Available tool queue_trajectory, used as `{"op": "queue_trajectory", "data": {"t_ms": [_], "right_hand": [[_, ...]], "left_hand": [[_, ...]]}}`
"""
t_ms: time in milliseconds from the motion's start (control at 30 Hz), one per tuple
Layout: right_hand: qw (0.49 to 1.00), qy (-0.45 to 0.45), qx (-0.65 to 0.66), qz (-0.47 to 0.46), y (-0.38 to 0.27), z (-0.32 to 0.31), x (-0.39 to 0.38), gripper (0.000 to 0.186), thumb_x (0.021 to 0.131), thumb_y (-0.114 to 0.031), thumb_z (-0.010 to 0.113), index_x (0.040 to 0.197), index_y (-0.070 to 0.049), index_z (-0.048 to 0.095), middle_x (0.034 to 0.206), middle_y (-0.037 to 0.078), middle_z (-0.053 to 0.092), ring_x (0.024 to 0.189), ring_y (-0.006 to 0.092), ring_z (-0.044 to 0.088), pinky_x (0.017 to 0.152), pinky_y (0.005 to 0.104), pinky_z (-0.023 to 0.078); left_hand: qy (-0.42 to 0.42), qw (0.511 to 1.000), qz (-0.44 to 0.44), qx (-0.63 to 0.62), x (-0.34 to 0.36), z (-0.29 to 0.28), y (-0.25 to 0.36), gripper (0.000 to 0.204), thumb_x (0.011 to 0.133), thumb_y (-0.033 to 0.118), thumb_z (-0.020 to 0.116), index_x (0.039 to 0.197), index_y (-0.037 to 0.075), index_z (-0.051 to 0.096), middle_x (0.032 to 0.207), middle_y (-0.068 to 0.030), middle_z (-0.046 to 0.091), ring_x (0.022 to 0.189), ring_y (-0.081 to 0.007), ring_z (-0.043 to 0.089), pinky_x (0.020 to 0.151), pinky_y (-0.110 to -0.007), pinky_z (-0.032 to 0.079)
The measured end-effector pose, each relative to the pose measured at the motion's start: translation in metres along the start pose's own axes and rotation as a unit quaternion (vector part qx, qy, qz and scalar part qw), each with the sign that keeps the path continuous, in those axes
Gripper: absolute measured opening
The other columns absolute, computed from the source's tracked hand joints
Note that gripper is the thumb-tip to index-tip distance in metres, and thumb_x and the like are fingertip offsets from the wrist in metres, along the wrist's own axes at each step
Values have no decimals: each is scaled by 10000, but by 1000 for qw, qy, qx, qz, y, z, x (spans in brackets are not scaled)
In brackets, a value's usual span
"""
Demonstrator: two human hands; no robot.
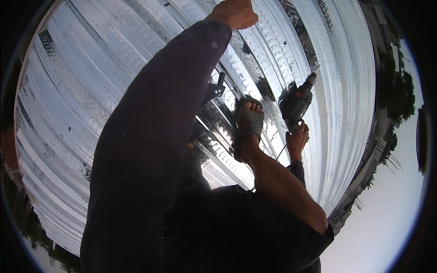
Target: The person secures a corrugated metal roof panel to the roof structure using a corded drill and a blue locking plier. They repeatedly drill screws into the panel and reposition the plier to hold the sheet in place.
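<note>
My left hand is at the top edge, its fingers curled closed over the ribbed silver metal sheeting; whatever it might hold is hidden. On the right, my right hand grips the handle end of a dark power drill with a red mark, its thin bit pointing away from me. A cord runs down from the drill. A black metal tool, partly hidden by my left sleeve, lies on the sheeting. My sandalled foot rests on the sheets between that tool and the drill.
The ribbed sheeting fills most of the view and bends toward the rim. Beyond its right edge are dark trees, concrete structures with protruding rods and pale sky. More trees and a reddish surface show at the left rim.
</note>
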State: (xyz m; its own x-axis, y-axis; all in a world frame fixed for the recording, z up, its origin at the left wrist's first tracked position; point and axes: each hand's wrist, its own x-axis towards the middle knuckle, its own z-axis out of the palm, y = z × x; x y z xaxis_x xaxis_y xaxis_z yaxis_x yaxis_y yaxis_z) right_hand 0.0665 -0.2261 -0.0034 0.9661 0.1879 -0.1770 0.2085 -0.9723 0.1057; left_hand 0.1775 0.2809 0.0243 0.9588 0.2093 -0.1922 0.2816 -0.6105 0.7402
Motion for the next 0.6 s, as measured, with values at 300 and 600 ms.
{"op": "queue_trajectory", "data": {"t_ms": [300, 600], "right_hand": [[922, -49, 266, -276, -112, -30, 25, 228, 844, 1, 728, 1067, -31, 692, 942, 135, 704, 831, 335, 696, 728, 415, 563], [671, -573, 460, -102, -204, 3, 25, 275, 978, -252, 702, 931, 19, 704, 773, 110, 704, 740, 188, 714, 647, 349, 560]], "left_hand": [[-11, 999, -25, 46, -13, 53, -37, 366, 885, 184, 585, 1195, 31, 708, 1038, -233, 745, 1028, -371, 716, 963, -446, 524], [-316, 918, -130, 198, -90, 40, 8, 327, 806, 138, 631, 1120, 54, 660, 1115, -207, 709, 1104, -386, 667, 937, -483, 518]]}}
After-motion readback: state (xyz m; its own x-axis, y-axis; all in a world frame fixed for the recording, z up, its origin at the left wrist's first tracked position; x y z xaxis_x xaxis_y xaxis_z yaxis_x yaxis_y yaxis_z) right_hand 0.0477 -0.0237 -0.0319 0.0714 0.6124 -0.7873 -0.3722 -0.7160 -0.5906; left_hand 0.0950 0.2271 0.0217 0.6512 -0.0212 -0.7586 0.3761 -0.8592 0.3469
